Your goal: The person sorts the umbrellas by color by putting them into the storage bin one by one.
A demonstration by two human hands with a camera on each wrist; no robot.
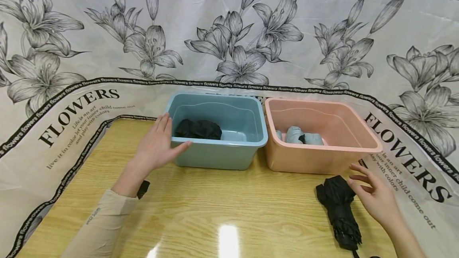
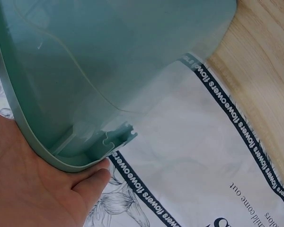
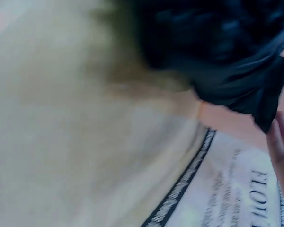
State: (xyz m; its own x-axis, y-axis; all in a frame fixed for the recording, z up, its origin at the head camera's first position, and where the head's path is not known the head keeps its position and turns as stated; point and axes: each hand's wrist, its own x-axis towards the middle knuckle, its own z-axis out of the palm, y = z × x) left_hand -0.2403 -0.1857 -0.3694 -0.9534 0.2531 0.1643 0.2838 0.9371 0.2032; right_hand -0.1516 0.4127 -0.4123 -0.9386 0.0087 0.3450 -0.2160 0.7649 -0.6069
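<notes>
My left hand (image 1: pixel 154 146) rests against the left rim of a blue bin (image 1: pixel 215 156), fingers straight and thumb stretched over the front corner. In the left wrist view, the palm lies along the rim of this bin (image 2: pixel 61 90). A bundled black cloth-like thing (image 1: pixel 199 129) lies inside. My right hand (image 1: pixel 376 198) is beside a folded black umbrella (image 1: pixel 338 210) on the table, its fingers loosely bent. In the right wrist view, the fingertips are at the edge of the umbrella (image 3: pixel 227 71); whether they touch it I cannot tell. The umbrella's strap end runs out of frame.
Right of the blue bin stands a pink bin (image 1: pixel 305 162) with light blue bundled things (image 1: pixel 295 134) inside. A small black object (image 1: pixel 143 189) is partly hidden behind my left wrist. Flower-printed cloth (image 1: pixel 233 67) hangs behind the wooden table (image 1: pixel 215 202).
</notes>
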